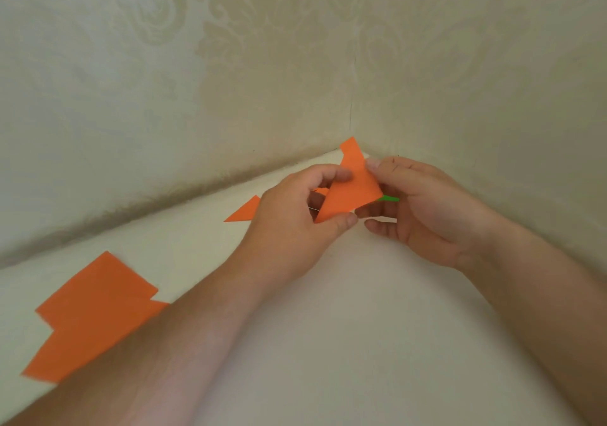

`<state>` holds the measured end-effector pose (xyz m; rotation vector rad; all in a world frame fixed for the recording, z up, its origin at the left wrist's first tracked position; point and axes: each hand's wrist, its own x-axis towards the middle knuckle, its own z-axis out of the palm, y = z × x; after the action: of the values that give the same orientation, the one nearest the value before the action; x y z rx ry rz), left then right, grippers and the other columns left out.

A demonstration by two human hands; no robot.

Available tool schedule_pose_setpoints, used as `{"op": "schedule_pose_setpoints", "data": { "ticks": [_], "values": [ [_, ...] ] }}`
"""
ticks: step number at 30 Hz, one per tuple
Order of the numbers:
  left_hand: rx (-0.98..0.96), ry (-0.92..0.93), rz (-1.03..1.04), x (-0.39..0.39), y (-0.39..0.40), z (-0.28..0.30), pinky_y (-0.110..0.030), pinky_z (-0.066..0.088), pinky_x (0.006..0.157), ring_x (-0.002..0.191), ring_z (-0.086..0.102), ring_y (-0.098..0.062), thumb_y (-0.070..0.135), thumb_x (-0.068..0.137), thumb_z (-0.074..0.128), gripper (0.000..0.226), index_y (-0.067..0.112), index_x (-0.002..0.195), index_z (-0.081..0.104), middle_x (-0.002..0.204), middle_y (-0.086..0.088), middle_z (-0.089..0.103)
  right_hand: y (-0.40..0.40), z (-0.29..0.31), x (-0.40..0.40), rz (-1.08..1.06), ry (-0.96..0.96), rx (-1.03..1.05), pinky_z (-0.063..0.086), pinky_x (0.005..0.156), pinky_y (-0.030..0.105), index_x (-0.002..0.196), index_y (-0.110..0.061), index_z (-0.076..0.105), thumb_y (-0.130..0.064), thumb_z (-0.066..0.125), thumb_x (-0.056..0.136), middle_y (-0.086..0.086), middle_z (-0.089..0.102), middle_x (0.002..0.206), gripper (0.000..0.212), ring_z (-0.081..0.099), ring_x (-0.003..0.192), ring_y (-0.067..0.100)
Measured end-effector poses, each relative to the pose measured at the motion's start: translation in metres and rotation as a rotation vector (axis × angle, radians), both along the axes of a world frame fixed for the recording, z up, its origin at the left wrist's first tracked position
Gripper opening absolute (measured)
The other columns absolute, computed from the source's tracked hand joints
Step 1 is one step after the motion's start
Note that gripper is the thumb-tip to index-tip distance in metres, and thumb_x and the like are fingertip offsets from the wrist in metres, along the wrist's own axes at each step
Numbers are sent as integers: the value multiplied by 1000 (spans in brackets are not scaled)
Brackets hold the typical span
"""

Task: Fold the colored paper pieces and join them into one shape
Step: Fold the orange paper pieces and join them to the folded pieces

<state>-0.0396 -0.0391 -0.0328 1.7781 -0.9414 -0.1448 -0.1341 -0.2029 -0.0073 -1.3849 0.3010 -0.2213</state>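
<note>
A folded orange paper piece [353,189] is held up above the white table near the far corner. My left hand [292,225] pinches its lower edge between thumb and fingers. My right hand [423,208] pinches its upper right edge with thumb and forefinger. A sliver of green paper [389,198] shows behind the orange piece, by my right hand's fingers; whether the hand holds it I cannot tell. Another folded orange piece [95,314] lies flat at the near left of the table, partly under my left forearm. A small orange triangle tip [244,212] lies behind my left hand.
The white table [345,310] fits into a room corner, with pale patterned wallpaper [230,64] on both walls rising directly behind it. The table's left edge meets the wall along a dark gap.
</note>
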Motion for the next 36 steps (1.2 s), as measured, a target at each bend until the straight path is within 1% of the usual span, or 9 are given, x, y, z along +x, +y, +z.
{"op": "schedule_pose_setpoints", "data": {
  "ticks": [4, 7, 12, 14, 17, 21, 27, 31, 36],
  "values": [
    [-38, 99, -99, -1, 2, 3, -40, 59, 94, 97, 74, -11, 3, 85, 81, 50, 32, 123, 67, 116, 14, 72, -7, 4, 0, 34, -39, 153, 52, 93, 41, 134, -22, 57, -45, 52, 102, 3, 73, 124, 40, 68, 102, 24],
    [-79, 143, -146, -2, 3, 5, -31, 58, 86, 91, 73, -9, -1, 85, 80, 49, 30, 121, 69, 115, 12, 74, -8, 6, 0, 42, -110, 214, 54, 82, 36, 132, -31, 56, -41, 51, 103, -2, 74, 120, 31, 69, 97, 22],
    [-151, 235, -188, 0, 4, 5, -35, 57, 86, 91, 71, -15, 7, 80, 82, 45, 31, 117, 71, 115, 4, 76, -11, 6, -3, 39, -214, 280, 56, 65, 31, 136, -29, 57, -21, 66, 86, -4, 72, 91, 51, 69, 77, 16],
    [-183, 252, -186, 1, 3, 6, -34, 57, 87, 92, 70, -15, 10, 78, 82, 42, 32, 112, 73, 114, 3, 77, -13, 5, -2, 31, -223, 282, 56, 64, 29, 136, -27, 58, -12, 66, 85, 1, 72, 95, 53, 68, 76, 17],
    [-243, 294, -157, 4, 3, 9, -31, 59, 86, 90, 73, -14, -2, 83, 80, 38, 26, 109, 73, 109, 4, 78, -14, 3, 0, 17, -233, 312, 56, 67, 27, 133, -22, 61, -5, 66, 82, 8, 65, 96, 54, 64, 77, 17],
    [-289, 330, -115, 4, 4, 14, -22, 57, 75, 80, 73, -15, -5, 89, 72, 29, 16, 109, 72, 98, 2, 77, -13, 1, 1, 3, -240, 277, 55, 73, 27, 136, -20, 58, 0, 65, 79, 6, 63, 85, 61, 64, 77, 17],
    [-298, 402, -59, 6, 4, 15, -33, 61, 79, 79, 74, -18, 13, 85, 77, 21, 22, 104, 75, 88, -4, 76, -10, 3, -1, 30, -232, 220, 55, 69, 26, 147, -37, 42, 8, 61, 85, 10, 74, 102, 79, 71, 80, 19],
    [-335, 479, -34, 5, 2, 16, -32, 59, 77, 81, 72, -18, 16, 95, 70, 8, 18, 102, 73, 88, -4, 75, -8, 0, -2, 60, -199, 67, 49, 78, 31, 141, -34, 53, 14, 60, 87, 8, 67, 104, 73, 62, 92, 23],
    [-451, 560, -15, 7, 1, 16, -37, 58, 86, 93, 66, -20, 19, 99, 64, 7, 17, 99, 70, 98, -5, 71, -2, -6, 1, 64, -147, -99, 51, 69, 30, 127, -28, 64, 19, 63, 85, 4, 65, 99, 62, 62, 82, 18]
  ]
}}
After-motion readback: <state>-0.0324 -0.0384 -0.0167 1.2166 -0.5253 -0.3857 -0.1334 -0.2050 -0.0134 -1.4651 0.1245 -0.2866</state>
